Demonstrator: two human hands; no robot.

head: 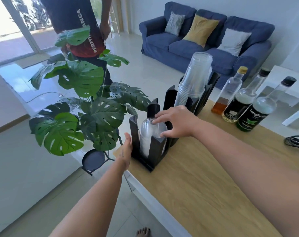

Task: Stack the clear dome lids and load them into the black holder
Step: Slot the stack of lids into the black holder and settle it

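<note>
Two hands at frame centre: left hand (126,148) flat against the holder (156,152); right hand (177,124) apparently grasps the lids (149,134) inside it.

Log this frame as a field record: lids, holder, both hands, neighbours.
lids: clear lid stack, standing in the near compartment of the black holder
left hand: flat against the holder's outer left side
right hand: fingers and thumb hold the stack's top
far compartment: cup stack
counter: wooden; three bottles right of the holder
</note>
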